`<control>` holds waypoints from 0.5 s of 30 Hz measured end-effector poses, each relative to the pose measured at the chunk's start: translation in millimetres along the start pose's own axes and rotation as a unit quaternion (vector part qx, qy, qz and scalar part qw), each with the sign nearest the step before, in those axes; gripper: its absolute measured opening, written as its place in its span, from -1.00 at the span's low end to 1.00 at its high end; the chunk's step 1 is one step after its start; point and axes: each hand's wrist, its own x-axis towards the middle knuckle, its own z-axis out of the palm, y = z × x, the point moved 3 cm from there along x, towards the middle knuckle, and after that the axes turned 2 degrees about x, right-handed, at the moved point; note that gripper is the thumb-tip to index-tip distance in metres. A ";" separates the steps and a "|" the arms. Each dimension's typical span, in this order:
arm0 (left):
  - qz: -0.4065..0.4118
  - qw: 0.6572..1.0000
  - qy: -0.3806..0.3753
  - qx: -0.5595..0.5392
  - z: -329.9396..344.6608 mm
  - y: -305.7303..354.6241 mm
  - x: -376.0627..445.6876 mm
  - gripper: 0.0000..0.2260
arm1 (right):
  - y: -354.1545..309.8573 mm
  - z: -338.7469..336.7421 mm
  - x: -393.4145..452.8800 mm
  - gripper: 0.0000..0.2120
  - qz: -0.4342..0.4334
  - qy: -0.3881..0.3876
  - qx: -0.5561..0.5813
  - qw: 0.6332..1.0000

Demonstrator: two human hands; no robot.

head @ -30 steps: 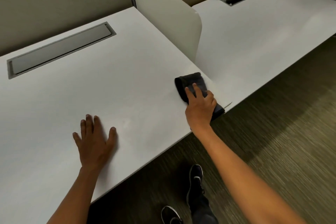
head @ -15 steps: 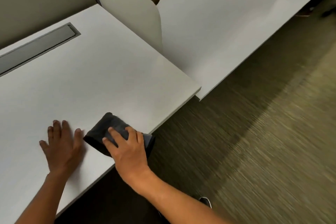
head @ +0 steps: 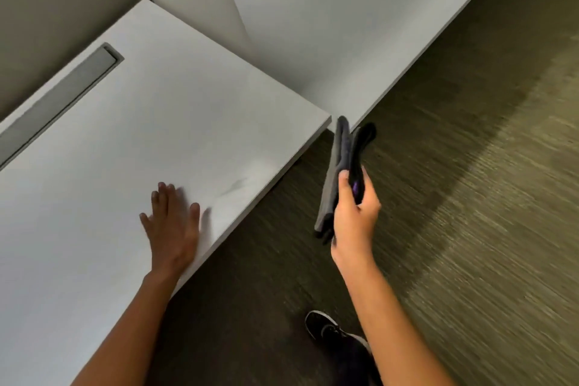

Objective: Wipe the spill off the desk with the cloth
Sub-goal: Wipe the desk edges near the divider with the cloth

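Left hand (head: 170, 222) braces flat, fingers spread, near the desk (head: 131, 147) front edge while my right hand (head: 352, 216) pinches the folded cloth (head: 341, 166) clear off the edge.

Divider panel (head: 200, 0), carpet (head: 470, 197), shoe (head: 326, 327)

No text, label, brand, number or sign can be read anywhere in the view. The white surface (head: 150, 141), the dark cloth (head: 341, 166) and the black shoe (head: 326, 327) carry no legible marking, and motion blur softens what fine detail there is.
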 end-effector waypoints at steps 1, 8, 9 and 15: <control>0.000 1.000 0.000 -0.012 2.3 11.1 1.1 -0.28 | 3.6 -13.2 3.4 -0.65 0.066 0.026 0.068 0.995; 0.012 0.997 -0.005 -0.076 9.7 66.1 18.9 -0.39 | 64.7 -41.2 -20.6 -0.61 0.295 0.046 0.257 0.919; 0.007 0.997 -0.011 -0.078 9.1 67.1 19.1 -0.41 | 73.9 -40.0 -27.2 -0.59 0.311 0.043 0.270 0.910; 0.043 0.997 -0.057 -0.042 6.2 59.2 19.2 -0.38 | 109.9 -26.6 -66.6 -0.51 0.373 0.006 0.299 0.878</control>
